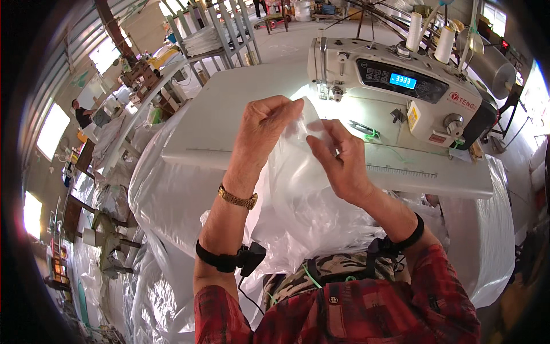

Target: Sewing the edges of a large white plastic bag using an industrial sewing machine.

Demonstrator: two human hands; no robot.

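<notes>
A sheet of clear plastic film (298, 172) hangs in front of me, its upper edge raised between both hands. My left hand (263, 123) pinches that edge between thumb and fingers. Close by on the right, my right hand (342, 160) grips the film with its thumb in front, and some fingertips show blurred through the plastic. Lower down the film gathers in loose folds over my lap. Just beyond my hands stands a white sewing machine (355, 54) with a lit blue display, its lamp shining on the work area.
The white machine table (229, 103) reaches left, with a ruler strip (401, 172) along its front edge. A pair of thread snips (364, 128) with green thread lies by the machine. Thread cones (444, 45) stand behind it. More film (172, 183) drapes at left. A person (85, 114) is far left.
</notes>
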